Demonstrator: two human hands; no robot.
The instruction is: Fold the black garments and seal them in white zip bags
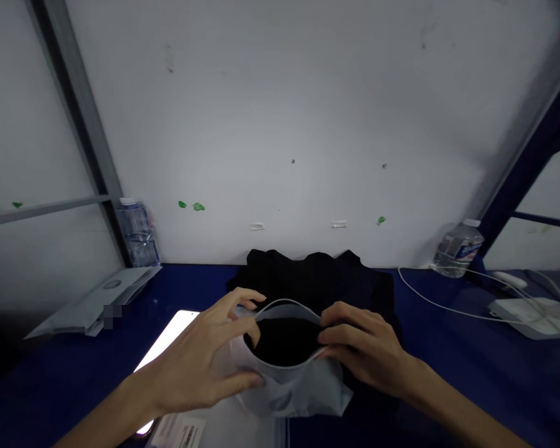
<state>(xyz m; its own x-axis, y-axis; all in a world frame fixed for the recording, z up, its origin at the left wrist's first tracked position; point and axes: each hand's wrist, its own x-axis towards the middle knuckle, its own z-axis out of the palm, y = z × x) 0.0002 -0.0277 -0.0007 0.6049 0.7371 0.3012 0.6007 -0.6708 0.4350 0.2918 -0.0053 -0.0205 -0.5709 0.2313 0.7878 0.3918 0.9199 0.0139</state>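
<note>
A frosted plastic zip bag (pixel 303 392) is held in front of me with its mouth spread wide, and dark black material (pixel 284 342) fills the opening. My left hand (pixel 210 348) grips the left side of the rim, one finger hooked inside the mouth and the thumb against the front. On the opposite side, my right hand (pixel 364 342) pinches the right edge of the rim with bent fingers. Black folded cloth (pixel 308 277) lies behind the bag, against the wall.
A lit phone (pixel 172 339) lies beneath my left forearm, near a labelled clear packet (pixel 182 430). Stacked grey bags (pixel 98 298) and a water bottle (pixel 140 233) are at the left. Another bottle (pixel 457 249), a white cable (pixel 429 302) and a white box (pixel 527 314) occupy the right.
</note>
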